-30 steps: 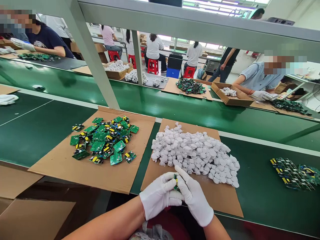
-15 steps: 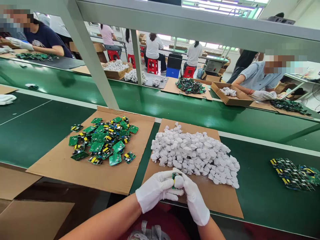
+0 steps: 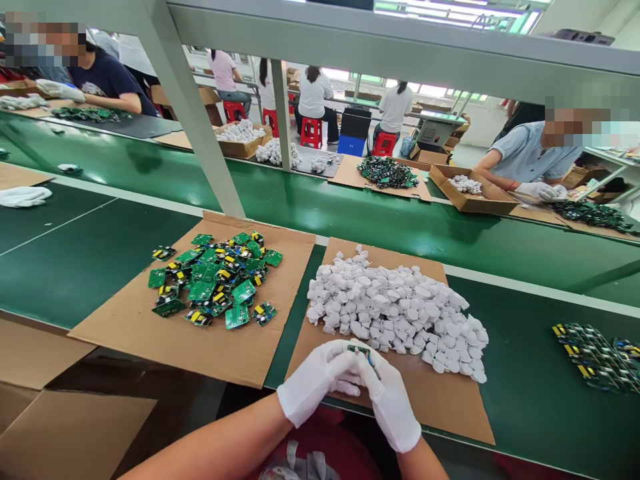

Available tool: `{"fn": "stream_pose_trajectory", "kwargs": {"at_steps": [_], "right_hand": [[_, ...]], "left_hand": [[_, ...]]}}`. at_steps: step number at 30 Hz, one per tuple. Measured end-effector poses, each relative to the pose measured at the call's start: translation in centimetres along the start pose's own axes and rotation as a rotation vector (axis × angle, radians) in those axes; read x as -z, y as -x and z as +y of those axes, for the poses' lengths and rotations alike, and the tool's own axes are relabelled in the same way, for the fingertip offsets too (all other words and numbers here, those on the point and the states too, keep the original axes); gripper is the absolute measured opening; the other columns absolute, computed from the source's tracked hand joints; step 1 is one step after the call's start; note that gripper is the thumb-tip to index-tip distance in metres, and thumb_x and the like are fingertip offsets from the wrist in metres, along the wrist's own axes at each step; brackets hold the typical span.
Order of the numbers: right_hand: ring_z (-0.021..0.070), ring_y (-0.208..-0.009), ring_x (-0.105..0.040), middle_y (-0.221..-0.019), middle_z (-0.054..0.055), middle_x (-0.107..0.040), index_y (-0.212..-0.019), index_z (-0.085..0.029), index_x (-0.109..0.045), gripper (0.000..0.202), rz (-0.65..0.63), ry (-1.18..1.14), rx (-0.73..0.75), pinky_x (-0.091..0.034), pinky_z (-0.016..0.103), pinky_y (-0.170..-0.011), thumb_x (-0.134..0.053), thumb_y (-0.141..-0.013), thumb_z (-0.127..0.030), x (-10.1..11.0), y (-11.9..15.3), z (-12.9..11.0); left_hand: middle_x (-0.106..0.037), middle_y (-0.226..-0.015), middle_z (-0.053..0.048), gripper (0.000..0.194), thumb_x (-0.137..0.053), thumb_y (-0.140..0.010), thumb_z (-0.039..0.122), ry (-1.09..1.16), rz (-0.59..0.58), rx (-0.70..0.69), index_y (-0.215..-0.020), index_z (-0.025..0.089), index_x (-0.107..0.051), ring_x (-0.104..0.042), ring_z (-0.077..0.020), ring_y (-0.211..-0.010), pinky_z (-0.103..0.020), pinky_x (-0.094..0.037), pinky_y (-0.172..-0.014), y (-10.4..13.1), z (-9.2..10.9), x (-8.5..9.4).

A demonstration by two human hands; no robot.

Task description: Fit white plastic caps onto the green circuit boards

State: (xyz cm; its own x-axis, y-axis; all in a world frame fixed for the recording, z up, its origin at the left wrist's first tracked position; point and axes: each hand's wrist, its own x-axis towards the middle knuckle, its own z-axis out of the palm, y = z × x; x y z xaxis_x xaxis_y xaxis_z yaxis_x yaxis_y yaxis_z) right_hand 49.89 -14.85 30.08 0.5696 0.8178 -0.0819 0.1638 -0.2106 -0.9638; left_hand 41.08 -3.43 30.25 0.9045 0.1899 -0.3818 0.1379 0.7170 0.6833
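My left hand (image 3: 325,372) and my right hand (image 3: 383,387), both in white gloves, meet at the near edge of the bench. Between their fingers they grip a small green circuit board (image 3: 359,349); only its upper edge shows, and the rest is covered by the gloves. Just beyond the hands lies a heap of small white rounded pieces (image 3: 395,303) on a cardboard sheet (image 3: 445,410). To the left, a second cardboard sheet (image 3: 125,313) bears a pile of green circuit boards with yellow parts (image 3: 215,277).
Boards stand in close rows (image 3: 595,357) at the right. A grey frame post (image 3: 200,113) rises beyond the bench, before a green conveyor (image 3: 310,197). A white glove (image 3: 25,196) lies at far left. Across the conveyor, a co-worker's gloved hands (image 3: 543,191) are near a carton (image 3: 467,193).
The fingers have closed further over the board, and the white round piece seen on it before is now hidden. The whole view has shifted slightly.
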Motion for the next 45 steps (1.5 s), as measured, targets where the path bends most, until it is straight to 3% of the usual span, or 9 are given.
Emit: {"fn": "stream_pose_trajectory", "kwargs": {"at_steps": [13, 16, 19, 23, 26, 31, 37, 42, 45], "right_hand": [[0.0208, -0.089, -0.065, -0.101, 0.006, -0.07, -0.112, -0.019, -0.062, 0.036, 0.05, 0.204, 0.036, -0.051, 0.028, -0.082, -0.058, -0.082, -0.039, 0.0, -0.1, -0.4], [0.0209, -0.092, -0.064, -0.106, 0.006, -0.068, -0.116, -0.019, -0.059, 0.042, -0.056, 0.166, 0.056, -0.05, 0.029, -0.084, -0.058, -0.081, -0.041, 0.2, 0.0, -0.9], [0.0185, -0.078, -0.064, -0.106, 0.007, -0.067, -0.128, -0.018, -0.05, 0.059, -0.122, 0.157, 0.091, -0.053, 0.027, -0.068, -0.059, -0.077, -0.047, 1.2, -0.4, -1.8], [0.0159, -0.066, -0.062, -0.087, 0.006, -0.07, -0.121, -0.018, -0.057, 0.046, 0.266, 0.493, 0.122, -0.051, 0.027, -0.066, -0.052, -0.083, -0.043, 3.4, -2.8, -2.8], [0.0207, -0.071, -0.062, -0.077, 0.007, -0.07, -0.117, -0.018, -0.061, 0.044, 0.474, 0.855, 0.287, -0.049, 0.032, -0.071, -0.054, -0.081, -0.042, 4.5, -5.5, -2.9], [0.0237, -0.08, -0.064, -0.093, 0.012, -0.07, -0.102, -0.019, -0.068, 0.033, 0.423, 0.981, 0.484, -0.048, 0.031, -0.067, -0.047, -0.086, -0.039, 4.4, -7.4, -0.6], [0.0225, -0.082, -0.067, -0.099, 0.008, -0.071, -0.107, -0.018, -0.065, 0.029, 0.604, 1.058, 0.707, -0.049, 0.032, -0.072, -0.052, -0.087, -0.035, 4.5, -7.0, 2.6], [0.0214, -0.077, -0.066, -0.092, 0.009, -0.071, -0.107, -0.014, -0.061, 0.027, 0.686, 1.113, 0.772, -0.048, 0.031, -0.071, -0.053, -0.088, -0.031, 4.5, -7.4, 2.1], [0.0224, -0.084, -0.064, -0.093, 0.01, -0.069, -0.107, -0.014, -0.058, 0.028, 0.606, 1.056, 0.778, -0.047, 0.033, -0.078, -0.051, -0.088, -0.033, 4.6, -7.6, 1.7]], "left_hand": [[-0.061, -0.084, -0.005, 0.03, -0.062, -0.078, 0.04, -0.027, -0.065, -0.119, -0.094, 0.015, -0.063, -0.059, -0.0143, -0.076, -0.028, -0.052, -0.07, 0.7, 0.2, -0.7], [-0.06, -0.08, -0.004, 0.028, -0.067, -0.074, 0.037, 0.02, -0.033, -0.056, -0.086, 0.013, -0.061, -0.06, -0.013, -0.07, -0.026, -0.052, -0.065, 0.6, 0.3, -0.3], [-0.058, -0.08, -0.004, 0.029, -0.064, -0.076, 0.04, 0.13, -0.05, -0.028, -0.087, 0.014, -0.058, -0.063, -0.0142, -0.071, -0.023, -0.05, -0.062, 0.8, 1.1, 0.5], [-0.057, -0.089, -0.004, 0.028, -0.066, -0.076, 0.037, 0.02, 0.022, -0.126, -0.092, 0.016, -0.056, -0.063, -0.0131, -0.078, -0.02, -0.049, -0.061, 1.6, 4.5, 2.0], [-0.059, -0.094, -0.004, 0.038, -0.062, -0.078, 0.041, -0.217, 0.169, -0.303, -0.106, 0.018, -0.051, -0.062, -0.0133, -0.077, -0.025, -0.052, -0.065, 0.4, 8.2, 3.6], [-0.063, -0.101, -0.011, 0.035, -0.058, -0.078, 0.031, -0.95, 0.483, -0.557, -0.105, 0.009, -0.056, -0.06, -0.0173, -0.088, -0.028, -0.049, -0.077, -6.0, 14.6, 7.4], [-0.064, -0.105, -0.009, 0.03, -0.058, -0.08, 0.035, -1.335, 0.65, -0.447, -0.102, 0.015, -0.063, -0.057, -0.0201, -0.098, -0.037, -0.043, -0.09, -13.8, 20.0, 9.9], [-0.054, -0.12, -0.01, 0.041, -0.051, -0.086, 0.04, -1.551, 0.749, -0.275, -0.12, 0.016, -0.051, -0.053, -0.0238, -0.109, -0.049, -0.04, -0.094, -16.0, 21.8, 11.0], [-0.051, -0.125, -0.01, 0.041, -0.05, -0.087, 0.039, -1.664, 0.734, -0.243, -0.121, 0.017, -0.05, -0.049, -0.0251, -0.114, -0.05, -0.038, -0.096, -15.2, 22.6, 11.8]]}}
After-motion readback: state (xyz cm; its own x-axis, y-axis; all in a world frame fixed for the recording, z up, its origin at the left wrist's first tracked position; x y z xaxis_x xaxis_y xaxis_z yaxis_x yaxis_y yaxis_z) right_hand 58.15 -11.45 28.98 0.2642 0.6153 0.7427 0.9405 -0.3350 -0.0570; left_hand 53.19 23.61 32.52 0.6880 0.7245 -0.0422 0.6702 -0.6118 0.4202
